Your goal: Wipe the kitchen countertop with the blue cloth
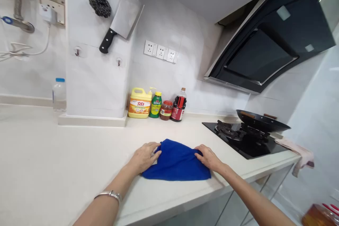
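Observation:
A blue cloth (177,162) lies folded on the white countertop, close to its front edge. At the cloth's left side, my left hand (144,157) has thumb and fingers closed on the edge. My right hand (208,157) pinches the upper right edge of the same cloth; some of its fingertips are hidden against the fabric. A silver bracelet (109,195) circles my left wrist.
Behind the cloth, by the wall, stand a yellow detergent jug (140,103), a green bottle (156,105), a red-lidded jar (166,110) and a dark sauce bottle (179,105). A wok (262,122) sits on the gas stove (247,150) at right. A cleaver (124,17) hangs at upper left.

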`<state>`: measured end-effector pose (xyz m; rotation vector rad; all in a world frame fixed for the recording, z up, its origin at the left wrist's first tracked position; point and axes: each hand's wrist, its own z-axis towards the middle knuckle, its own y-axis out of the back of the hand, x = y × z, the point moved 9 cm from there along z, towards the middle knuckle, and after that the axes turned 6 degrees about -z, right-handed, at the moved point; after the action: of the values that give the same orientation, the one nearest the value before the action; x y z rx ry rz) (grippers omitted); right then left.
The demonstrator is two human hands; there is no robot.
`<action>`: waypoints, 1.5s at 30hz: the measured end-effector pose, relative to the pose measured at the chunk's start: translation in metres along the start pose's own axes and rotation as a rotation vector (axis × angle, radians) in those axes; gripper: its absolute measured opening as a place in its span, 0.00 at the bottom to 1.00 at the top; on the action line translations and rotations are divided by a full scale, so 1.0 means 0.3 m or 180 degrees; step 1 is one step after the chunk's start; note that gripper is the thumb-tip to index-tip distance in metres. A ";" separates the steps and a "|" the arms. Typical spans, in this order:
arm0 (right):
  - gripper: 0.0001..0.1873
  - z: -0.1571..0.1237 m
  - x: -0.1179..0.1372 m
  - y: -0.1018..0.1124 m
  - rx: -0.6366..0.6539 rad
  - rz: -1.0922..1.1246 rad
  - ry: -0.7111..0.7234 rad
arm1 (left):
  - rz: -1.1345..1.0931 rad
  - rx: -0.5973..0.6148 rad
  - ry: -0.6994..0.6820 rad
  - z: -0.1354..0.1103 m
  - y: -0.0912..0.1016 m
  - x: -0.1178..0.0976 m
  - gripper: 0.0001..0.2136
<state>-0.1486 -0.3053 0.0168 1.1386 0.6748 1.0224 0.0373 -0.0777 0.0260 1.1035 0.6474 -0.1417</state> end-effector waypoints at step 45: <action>0.16 -0.529 0.522 0.281 -0.1403 0.0618 0.2156 | -0.0988 -0.0268 -0.0241 -0.686 0.189 0.031 0.15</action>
<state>-0.2467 -0.0919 0.0566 0.4620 0.8173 1.6562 -0.0168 0.1280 0.0059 0.9073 0.7470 -0.4176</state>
